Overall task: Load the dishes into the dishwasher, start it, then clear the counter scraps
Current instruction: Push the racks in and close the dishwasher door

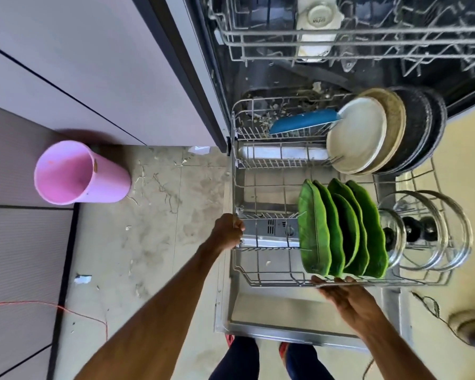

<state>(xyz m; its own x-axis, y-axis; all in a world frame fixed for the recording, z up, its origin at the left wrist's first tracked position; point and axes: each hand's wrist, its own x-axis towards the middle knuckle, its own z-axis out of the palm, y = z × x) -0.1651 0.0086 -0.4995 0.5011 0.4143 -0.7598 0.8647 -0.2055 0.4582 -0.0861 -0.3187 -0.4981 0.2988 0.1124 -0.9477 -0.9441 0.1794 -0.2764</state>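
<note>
Fingers [237, 224] of the left hand [228, 231] curled round the near-left corner wire of the lower rack [272, 282], gripping it. Right hand [346, 297] palm-up at the rack's front rail, nearly straight, pressing against the wire rather than closing on it. Nothing else in either hand.

Inside the rack: green leaf-shaped plates [340, 229] upright at its front middle, glass lids [395, 229] just right of them, cream plates [357, 135] and dark pans [425, 127] at its back right, blue plate [305, 123] tilted toward its back left. Sits drawn out over the open dishwasher door [285, 319], far end under the upper rack [340, 31] with a white cup [320, 16] in it.

Looks like the close of loading, with the rack ready to go in. Next calls for an even push from both hands, straight along the runners, gently enough to keep lids and plates from tipping. Then lifting the door shut and starting the cycle. Counter scraps not in view.
</note>
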